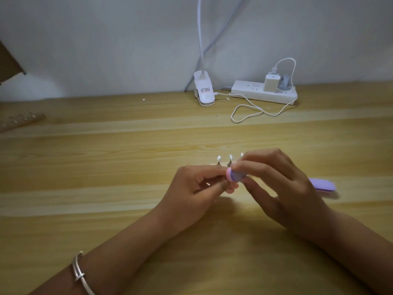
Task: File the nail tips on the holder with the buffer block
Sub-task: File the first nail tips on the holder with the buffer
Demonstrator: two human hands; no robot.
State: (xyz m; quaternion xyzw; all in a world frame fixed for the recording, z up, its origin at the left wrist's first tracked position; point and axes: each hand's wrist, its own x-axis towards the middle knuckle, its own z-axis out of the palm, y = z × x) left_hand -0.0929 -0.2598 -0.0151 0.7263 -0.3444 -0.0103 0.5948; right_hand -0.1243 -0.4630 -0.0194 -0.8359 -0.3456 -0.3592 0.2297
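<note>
A small pink and purple buffer block is held over the middle of the wooden table. My right hand grips it from above with fingers and thumb curled round it. My left hand pinches the nail tip holder, which is mostly hidden between the two hands. Clear nail tips on short stems stick up just behind the block. The block's pink end touches my left fingertips.
A purple object lies on the table right of my right hand. At the back stand a white clip lamp base, a white power strip with a charger, and a looping white cable. A wooden rack sits far left.
</note>
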